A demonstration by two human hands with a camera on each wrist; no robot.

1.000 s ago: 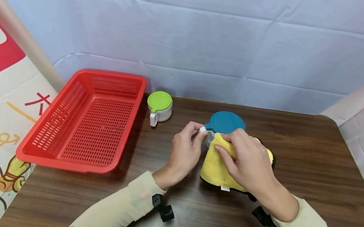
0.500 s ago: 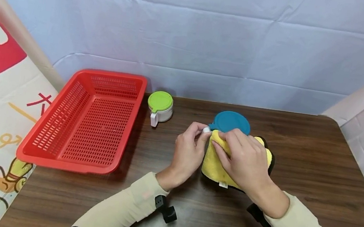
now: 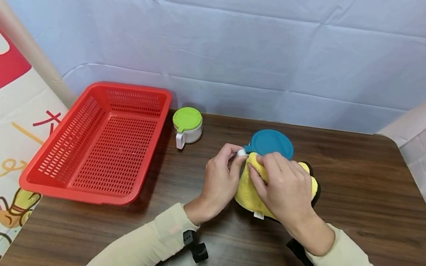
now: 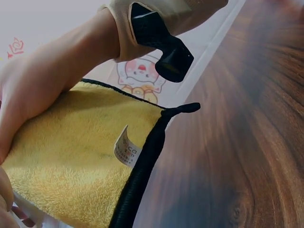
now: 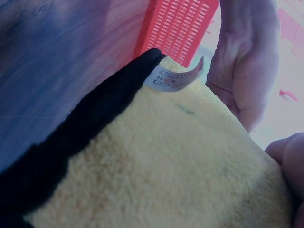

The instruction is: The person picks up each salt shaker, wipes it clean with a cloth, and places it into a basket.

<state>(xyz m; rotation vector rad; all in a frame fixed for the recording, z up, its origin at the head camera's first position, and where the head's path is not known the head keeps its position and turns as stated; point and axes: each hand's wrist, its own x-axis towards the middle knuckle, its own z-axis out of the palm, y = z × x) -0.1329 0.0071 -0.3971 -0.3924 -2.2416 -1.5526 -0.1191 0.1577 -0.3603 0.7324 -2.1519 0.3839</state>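
Note:
My left hand (image 3: 219, 181) pinches the white handle (image 3: 241, 153) of a jar with a blue lid (image 3: 273, 142). With curled fingers, my right hand (image 3: 286, 191) grips a yellow towel (image 3: 248, 193) and presses it at the near side of that jar. The jar's body is hidden behind the towel and hand. Black edging and a small white label (image 4: 127, 149) show on the towel in the left wrist view. In the right wrist view the towel (image 5: 156, 156) covers most of the picture, with part of the left hand (image 5: 244, 66) beyond it.
A red plastic basket (image 3: 140, 159) stands at the left of the wooden table (image 3: 359, 194). Between it and the hands, near the back edge, sits a smaller jar with a green lid (image 3: 187, 119), its white handle facing forward. A pale cloth backdrop (image 3: 225, 48) hangs behind.
The blue-lidded jar and my left hand have shifted slightly right. My right hand has moved a little left with the towel, which now hides more of the jar. Basket and green-lidded jar stay put.

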